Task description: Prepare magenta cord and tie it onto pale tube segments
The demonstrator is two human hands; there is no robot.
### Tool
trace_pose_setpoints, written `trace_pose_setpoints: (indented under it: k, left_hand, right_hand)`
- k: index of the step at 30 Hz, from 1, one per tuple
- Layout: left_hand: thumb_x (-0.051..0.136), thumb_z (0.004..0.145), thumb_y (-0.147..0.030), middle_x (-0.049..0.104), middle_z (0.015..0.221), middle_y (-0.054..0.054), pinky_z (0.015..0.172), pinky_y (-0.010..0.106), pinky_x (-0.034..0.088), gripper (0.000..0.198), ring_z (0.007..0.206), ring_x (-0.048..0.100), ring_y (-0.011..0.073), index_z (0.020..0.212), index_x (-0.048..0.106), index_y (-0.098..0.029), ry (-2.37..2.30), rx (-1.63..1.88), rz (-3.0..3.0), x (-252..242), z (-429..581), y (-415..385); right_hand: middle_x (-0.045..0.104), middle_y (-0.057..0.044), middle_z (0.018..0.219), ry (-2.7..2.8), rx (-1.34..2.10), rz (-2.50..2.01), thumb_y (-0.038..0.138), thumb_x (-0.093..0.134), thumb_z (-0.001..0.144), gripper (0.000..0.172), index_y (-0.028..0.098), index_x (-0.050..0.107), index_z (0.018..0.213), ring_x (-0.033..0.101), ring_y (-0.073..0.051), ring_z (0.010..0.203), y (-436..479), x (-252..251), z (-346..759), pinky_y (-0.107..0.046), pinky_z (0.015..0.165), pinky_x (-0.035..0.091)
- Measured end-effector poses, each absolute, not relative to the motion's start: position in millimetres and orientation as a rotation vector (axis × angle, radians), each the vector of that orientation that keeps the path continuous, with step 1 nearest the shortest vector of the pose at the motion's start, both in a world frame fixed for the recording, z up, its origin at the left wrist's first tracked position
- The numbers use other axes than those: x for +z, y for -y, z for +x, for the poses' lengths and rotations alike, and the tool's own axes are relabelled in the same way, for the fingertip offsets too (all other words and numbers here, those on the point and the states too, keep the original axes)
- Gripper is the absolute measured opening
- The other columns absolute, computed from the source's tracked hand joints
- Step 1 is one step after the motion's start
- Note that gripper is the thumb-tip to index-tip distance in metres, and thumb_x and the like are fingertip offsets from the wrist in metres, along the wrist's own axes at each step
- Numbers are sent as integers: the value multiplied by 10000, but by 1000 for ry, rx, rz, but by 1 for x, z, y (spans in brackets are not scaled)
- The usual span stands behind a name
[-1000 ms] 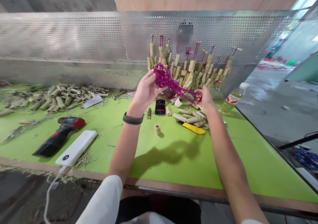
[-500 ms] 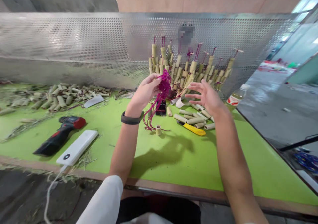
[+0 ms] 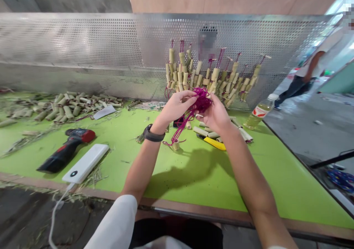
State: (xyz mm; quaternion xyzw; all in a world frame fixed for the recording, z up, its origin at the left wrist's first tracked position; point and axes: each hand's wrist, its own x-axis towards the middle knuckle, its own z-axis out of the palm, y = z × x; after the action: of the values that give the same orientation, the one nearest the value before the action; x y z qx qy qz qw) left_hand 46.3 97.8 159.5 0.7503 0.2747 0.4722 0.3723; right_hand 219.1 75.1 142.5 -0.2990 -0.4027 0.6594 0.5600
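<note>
Purple string [image 3: 204,98], bunched up above the green table [image 3: 118,138], between both hands. Left hand [image 3: 177,108] pinching from the left, right hand [image 3: 218,115] curled round the right side, both touching. Loose ends slanting down, near and left, to a small bamboo ring [image 3: 176,145].

We can read no words or numbers. Right of the right hand [image 3: 216,114], a clear plastic bottle of yellowish liquid with a white cap [image 3: 252,122] wears a red-and-white label [image 3: 260,111], its print too small for us to make out. Left of the left hand [image 3: 178,108], a flat white oblong power bank [image 3: 87,161] has a round dark display [image 3: 73,174] whose light mark we cannot decipher.
</note>
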Motion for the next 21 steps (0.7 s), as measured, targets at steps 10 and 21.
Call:
trace_pose_setpoints:
  k: [10, 21]
  left_hand:
    - [694, 962, -385, 675, 887, 35, 719, 273, 481, 303, 753, 596, 122, 1134, 638, -142, -808, 791, 1902, 149, 52, -105]
    - [664, 940, -265, 632, 696, 3, 600, 248, 377, 184, 602, 460, 92, 989, 775, -126, -808, 784, 1995, 157, 48, -103]
  right_hand:
    - [519, 25, 612, 662, 1595, -670, 578, 429, 1062, 406, 233, 555, 889, 470, -120, 491, -78, 159, 239, -203, 427, 460]
    - [486, 34, 614, 645, 1487, -630, 565, 412, 1066, 403, 233, 572, 903, 447, -113, 473, -77, 166, 253, -202, 421, 441]
